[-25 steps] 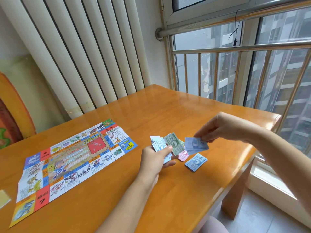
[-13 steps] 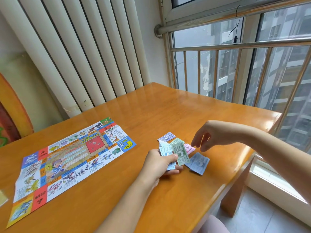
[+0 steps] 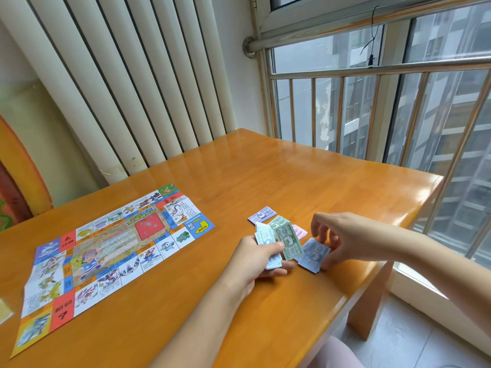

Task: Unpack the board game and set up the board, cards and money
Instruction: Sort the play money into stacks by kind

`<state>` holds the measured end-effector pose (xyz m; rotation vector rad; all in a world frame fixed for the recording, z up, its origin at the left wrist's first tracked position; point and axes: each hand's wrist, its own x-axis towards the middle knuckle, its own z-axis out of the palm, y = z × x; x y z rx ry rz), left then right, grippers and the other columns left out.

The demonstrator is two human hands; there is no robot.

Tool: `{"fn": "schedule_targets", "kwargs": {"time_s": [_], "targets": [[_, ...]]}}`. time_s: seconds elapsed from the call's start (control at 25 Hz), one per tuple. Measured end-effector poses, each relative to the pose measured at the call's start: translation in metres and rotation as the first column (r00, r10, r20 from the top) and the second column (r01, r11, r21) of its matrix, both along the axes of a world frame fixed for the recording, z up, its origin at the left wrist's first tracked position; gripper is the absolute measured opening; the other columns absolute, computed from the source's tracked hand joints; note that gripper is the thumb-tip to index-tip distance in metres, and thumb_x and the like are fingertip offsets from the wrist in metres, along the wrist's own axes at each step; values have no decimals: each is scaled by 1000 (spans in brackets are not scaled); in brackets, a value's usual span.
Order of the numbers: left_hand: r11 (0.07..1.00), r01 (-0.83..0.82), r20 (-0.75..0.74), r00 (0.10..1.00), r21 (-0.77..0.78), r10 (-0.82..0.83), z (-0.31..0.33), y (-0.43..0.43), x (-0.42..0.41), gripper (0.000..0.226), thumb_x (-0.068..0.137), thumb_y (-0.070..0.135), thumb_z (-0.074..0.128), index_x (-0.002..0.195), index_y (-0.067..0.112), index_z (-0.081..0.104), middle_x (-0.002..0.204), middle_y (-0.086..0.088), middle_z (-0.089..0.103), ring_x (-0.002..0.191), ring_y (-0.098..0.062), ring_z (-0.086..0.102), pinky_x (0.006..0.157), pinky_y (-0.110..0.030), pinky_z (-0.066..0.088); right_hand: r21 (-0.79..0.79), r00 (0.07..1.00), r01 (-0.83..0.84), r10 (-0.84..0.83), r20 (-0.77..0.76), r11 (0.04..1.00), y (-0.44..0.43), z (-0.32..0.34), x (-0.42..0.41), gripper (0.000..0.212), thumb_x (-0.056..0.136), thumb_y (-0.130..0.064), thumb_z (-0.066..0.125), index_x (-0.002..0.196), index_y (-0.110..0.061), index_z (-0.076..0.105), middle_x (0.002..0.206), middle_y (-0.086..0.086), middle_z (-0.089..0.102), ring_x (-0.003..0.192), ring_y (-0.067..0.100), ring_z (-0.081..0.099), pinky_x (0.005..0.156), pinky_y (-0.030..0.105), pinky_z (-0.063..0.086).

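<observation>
Sorting of the play money appears under way: the left hand (image 3: pixel 255 258) grips a fan of notes (image 3: pixel 265 235), thumb clamped across the green note (image 3: pixel 288 241) on top. The right hand (image 3: pixel 345 239) arches curled fingers over the blue pile (image 3: pixel 310 254) on the table (image 3: pixel 292 176); whether it pinches or merely touches the top note cannot be determined. With the board (image 3: pixel 111 248) unfolded well apart to the left, the risk is local: thin notes likely slide on the glossy surface, so a dragging right hand may scatter the blue pile, and a slack left thumb may spill the fan.
</observation>
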<state>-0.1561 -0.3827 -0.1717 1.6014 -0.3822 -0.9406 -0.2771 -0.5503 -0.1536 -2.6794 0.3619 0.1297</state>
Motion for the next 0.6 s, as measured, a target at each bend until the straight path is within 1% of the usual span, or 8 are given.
{"fn": "schedule_targets", "kwargs": {"time_s": [0.08, 0.2, 0.32, 0.44, 0.52, 0.6], "targets": [[1000, -9, -16, 1000, -6, 9, 0, 0, 0, 11, 92, 3, 56, 103, 6, 57, 94, -15, 70, 64, -23, 71, 46, -22, 54, -3, 999, 21, -21, 43, 1000, 3, -4, -1, 44, 72, -45, 78, 100, -36, 45, 97, -18, 53, 80, -1, 54, 68, 18, 48], [1000, -24, -34, 999, -7, 24, -1, 0, 1, 14, 91, 3, 57, 105, 5, 56, 99, -16, 69, 67, -25, 72, 46, -23, 55, -52, 996, 29, -24, 88, 998, 7, -9, 0, 38, 78, -43, 73, 101, -32, 45, 95, -17, 52, 77, -4, 49, 66, 14, 43], [1000, -20, -38, 999, -9, 20, -1, 1, 1, 16, 91, 4, 58, 107, 5, 56, 100, -16, 70, 69, -26, 72, 46, -23, 55, -83, 996, 29, -21, 90, 996, 7, -10, 1, 32, 82, -42, 69, 102, -33, 45, 97, -16, 53, 76, -5, 46, 64, 13, 40], [1000, -19, -37, 999, -20, 18, -1, 1, 1, 15, 91, 3, 57, 106, 4, 57, 100, -17, 70, 69, -26, 72, 46, -23, 55, -87, 995, 37, -30, 91, 995, 5, -10, 2, 27, 85, -39, 67, 101, -34, 45, 94, -17, 52, 76, -4, 46, 63, 13, 39], [999, -33, -29, 999, -26, 32, 1, 2, 4, 14, 91, 3, 57, 105, 4, 57, 97, -17, 70, 67, -25, 72, 46, -24, 55, -75, 994, 53, -46, 95, 996, 3, -10, 2, 27, 85, -39, 67, 100, -34, 45, 94, -16, 54, 76, -3, 48, 65, 14, 40], [1000, -24, -33, 999, 2, 24, 4, 3, 8, 13, 92, 3, 55, 105, 3, 56, 86, -17, 72, 62, -24, 71, 46, -24, 55, -39, 993, 74, -70, 90, 997, 1, -10, 2, 30, 83, -39, 69, 100, -36, 45, 94, -17, 55, 78, -3, 49, 67, 15, 42]]}}
